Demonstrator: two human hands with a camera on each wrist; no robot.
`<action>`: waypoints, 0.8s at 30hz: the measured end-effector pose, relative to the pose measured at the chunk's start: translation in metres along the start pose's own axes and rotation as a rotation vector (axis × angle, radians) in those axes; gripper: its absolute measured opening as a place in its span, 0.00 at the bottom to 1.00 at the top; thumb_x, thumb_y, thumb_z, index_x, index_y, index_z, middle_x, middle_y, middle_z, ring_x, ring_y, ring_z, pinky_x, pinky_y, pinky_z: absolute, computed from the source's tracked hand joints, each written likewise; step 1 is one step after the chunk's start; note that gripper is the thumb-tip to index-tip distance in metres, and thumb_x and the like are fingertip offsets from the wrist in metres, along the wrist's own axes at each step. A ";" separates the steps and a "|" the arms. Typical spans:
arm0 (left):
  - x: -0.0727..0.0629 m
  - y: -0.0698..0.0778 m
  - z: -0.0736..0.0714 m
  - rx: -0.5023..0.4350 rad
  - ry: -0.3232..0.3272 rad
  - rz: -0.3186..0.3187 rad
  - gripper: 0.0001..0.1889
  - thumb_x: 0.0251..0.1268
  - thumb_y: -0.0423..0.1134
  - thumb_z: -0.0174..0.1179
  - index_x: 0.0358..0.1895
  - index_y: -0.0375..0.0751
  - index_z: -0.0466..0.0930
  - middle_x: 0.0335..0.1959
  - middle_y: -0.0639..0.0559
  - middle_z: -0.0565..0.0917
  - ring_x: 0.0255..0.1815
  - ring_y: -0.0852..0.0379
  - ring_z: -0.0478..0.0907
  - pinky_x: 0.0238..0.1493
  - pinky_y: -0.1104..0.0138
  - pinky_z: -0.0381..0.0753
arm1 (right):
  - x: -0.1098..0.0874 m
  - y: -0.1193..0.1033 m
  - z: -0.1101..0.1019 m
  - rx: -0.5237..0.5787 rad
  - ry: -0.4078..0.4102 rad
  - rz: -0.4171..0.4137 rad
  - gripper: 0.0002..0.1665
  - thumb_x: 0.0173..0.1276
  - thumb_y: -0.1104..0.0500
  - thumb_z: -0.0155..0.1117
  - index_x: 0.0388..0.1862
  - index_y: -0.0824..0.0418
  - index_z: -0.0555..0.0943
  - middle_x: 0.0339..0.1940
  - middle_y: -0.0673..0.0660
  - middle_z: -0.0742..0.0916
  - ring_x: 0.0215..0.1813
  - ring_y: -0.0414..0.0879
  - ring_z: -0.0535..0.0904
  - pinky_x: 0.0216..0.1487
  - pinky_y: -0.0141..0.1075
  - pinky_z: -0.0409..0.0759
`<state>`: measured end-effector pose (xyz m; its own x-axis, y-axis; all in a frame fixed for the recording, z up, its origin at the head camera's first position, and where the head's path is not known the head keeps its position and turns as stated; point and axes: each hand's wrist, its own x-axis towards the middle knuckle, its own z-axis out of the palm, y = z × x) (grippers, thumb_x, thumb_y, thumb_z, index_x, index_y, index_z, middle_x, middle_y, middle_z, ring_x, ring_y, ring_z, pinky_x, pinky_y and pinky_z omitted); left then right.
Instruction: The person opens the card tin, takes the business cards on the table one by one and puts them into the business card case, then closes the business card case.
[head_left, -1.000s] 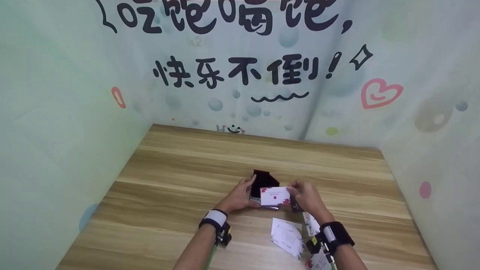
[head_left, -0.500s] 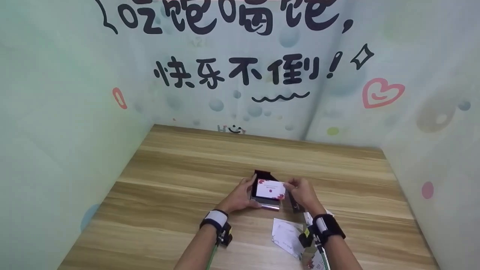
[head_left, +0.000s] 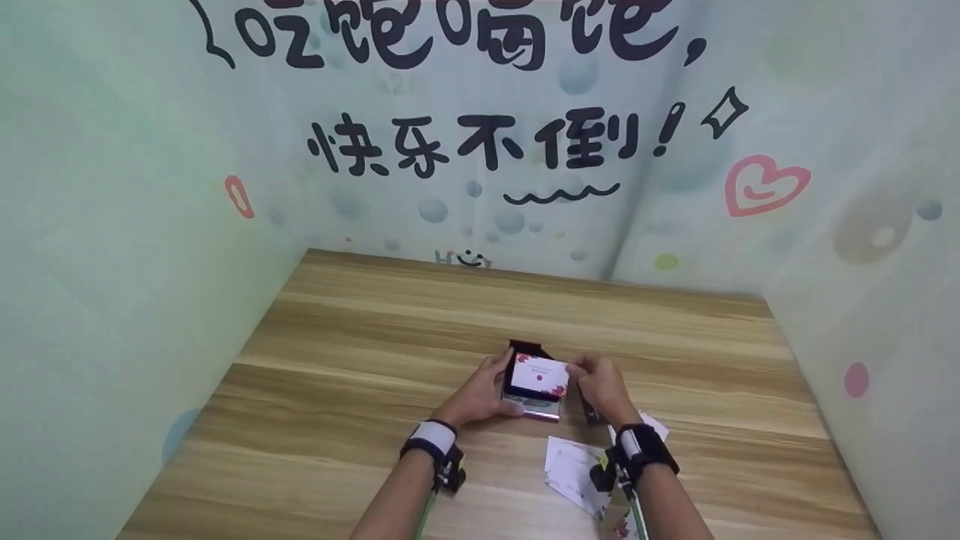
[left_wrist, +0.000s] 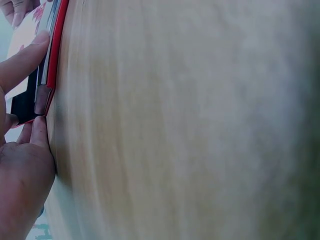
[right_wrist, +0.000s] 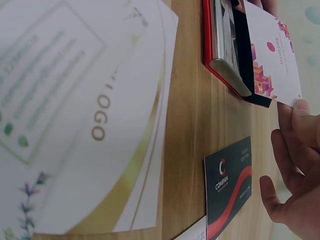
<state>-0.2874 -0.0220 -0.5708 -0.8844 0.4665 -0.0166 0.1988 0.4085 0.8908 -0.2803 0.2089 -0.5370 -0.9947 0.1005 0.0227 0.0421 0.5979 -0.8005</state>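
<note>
A card case (head_left: pixel 541 411) with a silver rim and a red outside lies open on the table, its black inner flap standing toward the back. My left hand (head_left: pixel 476 391) grips it along its left side, thumb over the front edge, as the left wrist view also shows. Between thumb and fingers of my right hand (head_left: pixel 606 388), a white business card (head_left: pixel 538 375) is pinched at its right end. That card has pink and orange patterned corners (right_wrist: pixel 262 82) and a pink dot, and it overlaps the case's dark inside in the head view.
On the wood-look table, a black business card (right_wrist: pixel 227 190) with a red stripe lies just right of the case. White printed cards (head_left: pixel 574 472) are spread nearer me, partly under my right wrist. Printed cloth walls (head_left: pixel 465 217) stand behind and at both sides.
My right hand has brought the white card from the case's front right corner up and back over its inside. The left hand keeps its hold on the case.
</note>
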 end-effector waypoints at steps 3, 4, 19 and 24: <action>0.000 0.000 0.000 -0.010 0.001 0.006 0.61 0.47 0.38 0.78 0.81 0.40 0.44 0.78 0.28 0.50 0.80 0.35 0.54 0.82 0.51 0.51 | 0.002 -0.001 0.003 0.010 -0.008 0.003 0.08 0.69 0.64 0.65 0.35 0.69 0.85 0.31 0.58 0.87 0.34 0.44 0.76 0.36 0.31 0.73; 0.000 0.000 0.000 -0.012 0.001 0.007 0.61 0.47 0.38 0.78 0.81 0.40 0.43 0.78 0.28 0.50 0.80 0.36 0.54 0.82 0.52 0.51 | 0.002 -0.001 0.004 0.016 -0.011 0.000 0.08 0.69 0.64 0.65 0.35 0.69 0.85 0.31 0.58 0.87 0.34 0.44 0.77 0.36 0.31 0.74; -0.001 -0.002 0.001 -0.006 0.004 0.027 0.61 0.46 0.38 0.78 0.81 0.38 0.43 0.78 0.28 0.51 0.80 0.37 0.54 0.82 0.52 0.52 | 0.002 0.003 0.012 0.030 -0.016 -0.010 0.05 0.68 0.67 0.64 0.35 0.70 0.85 0.33 0.60 0.89 0.36 0.45 0.79 0.38 0.30 0.76; 0.000 -0.002 0.000 -0.004 0.013 0.016 0.62 0.46 0.38 0.79 0.81 0.40 0.43 0.78 0.29 0.53 0.80 0.37 0.53 0.82 0.51 0.51 | 0.003 0.003 0.013 0.011 -0.028 -0.019 0.06 0.68 0.66 0.64 0.37 0.69 0.85 0.35 0.62 0.89 0.40 0.49 0.82 0.43 0.35 0.80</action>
<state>-0.2878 -0.0224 -0.5726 -0.8866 0.4625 0.0042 0.2117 0.3977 0.8928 -0.2839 0.2010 -0.5475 -0.9975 0.0669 0.0214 0.0223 0.5911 -0.8063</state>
